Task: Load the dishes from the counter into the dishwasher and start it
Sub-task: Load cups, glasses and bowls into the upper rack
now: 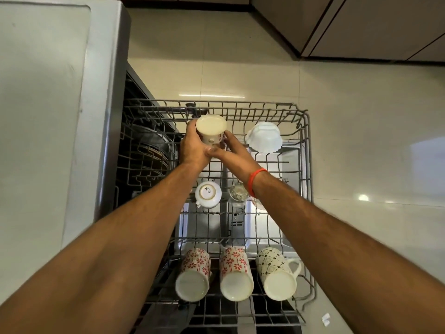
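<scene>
Both arms reach forward from the bottom corners, forearms bare, converging toward the upper middle. Left hand (192, 147): fingers curled, wrapped round the left side of an upturned mug (211, 131), back of the hand facing the camera. Right hand (228, 150): angled in from the right, fingers against the mug's right side, thumb meeting the left hand beneath it. Orange band (255, 180) circles the right wrist. Two-handed grip, wrists close together.

Rack (305, 179) middle open between white bowl (263, 138) far right, three mugs (237, 276) near edge, small cup (208, 194) centre.
</scene>
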`<state>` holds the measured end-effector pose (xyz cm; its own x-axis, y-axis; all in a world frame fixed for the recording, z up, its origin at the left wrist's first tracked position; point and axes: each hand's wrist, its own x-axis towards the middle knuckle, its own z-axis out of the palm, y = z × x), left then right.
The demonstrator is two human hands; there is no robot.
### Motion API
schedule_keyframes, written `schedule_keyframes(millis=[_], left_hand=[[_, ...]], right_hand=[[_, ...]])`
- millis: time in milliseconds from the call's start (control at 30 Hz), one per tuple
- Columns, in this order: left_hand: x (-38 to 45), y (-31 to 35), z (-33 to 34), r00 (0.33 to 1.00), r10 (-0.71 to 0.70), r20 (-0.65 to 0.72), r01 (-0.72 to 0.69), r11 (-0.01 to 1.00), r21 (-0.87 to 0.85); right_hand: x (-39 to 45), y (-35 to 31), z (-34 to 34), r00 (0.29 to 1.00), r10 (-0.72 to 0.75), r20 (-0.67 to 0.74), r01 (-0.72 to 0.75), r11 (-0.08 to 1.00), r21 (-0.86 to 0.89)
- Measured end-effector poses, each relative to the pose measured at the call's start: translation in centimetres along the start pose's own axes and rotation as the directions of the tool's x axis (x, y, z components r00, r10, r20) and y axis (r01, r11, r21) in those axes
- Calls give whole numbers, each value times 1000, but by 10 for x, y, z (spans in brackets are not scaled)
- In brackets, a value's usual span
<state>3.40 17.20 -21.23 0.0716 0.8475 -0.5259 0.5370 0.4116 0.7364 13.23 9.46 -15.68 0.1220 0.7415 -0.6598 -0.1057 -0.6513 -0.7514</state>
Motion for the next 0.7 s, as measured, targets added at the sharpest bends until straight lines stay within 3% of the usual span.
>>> schedule_keyframes(millis=[100, 200, 300, 367, 567, 700], left_hand=[[-1, 2, 0, 1000, 9, 27, -10, 999, 38], [-9, 9, -3, 996, -71, 60, 74, 996, -57], [-31, 14, -6, 993, -110, 41, 110, 994, -1], [-53, 12, -7, 992, -119, 38, 122, 988, -92], [-166, -21, -1, 993, -92, 80, 107, 970, -219], [-251, -43, 2, 994, -45, 96, 65, 976, -208]], right_hand=[[-3, -1, -1, 1000, 12, 16, -12, 1000, 5], [-9, 0, -2, 1000, 13, 4, -13, 1000, 21], [-26, -1, -5, 1000, -3, -24, 5, 998, 56], [-41, 4, -8, 999, 5, -47, -1, 996, 92], [-118, 30, -16, 997, 23, -74, -12, 990, 142], [-181, 52, -20, 994, 38, -100, -25, 992, 127]])
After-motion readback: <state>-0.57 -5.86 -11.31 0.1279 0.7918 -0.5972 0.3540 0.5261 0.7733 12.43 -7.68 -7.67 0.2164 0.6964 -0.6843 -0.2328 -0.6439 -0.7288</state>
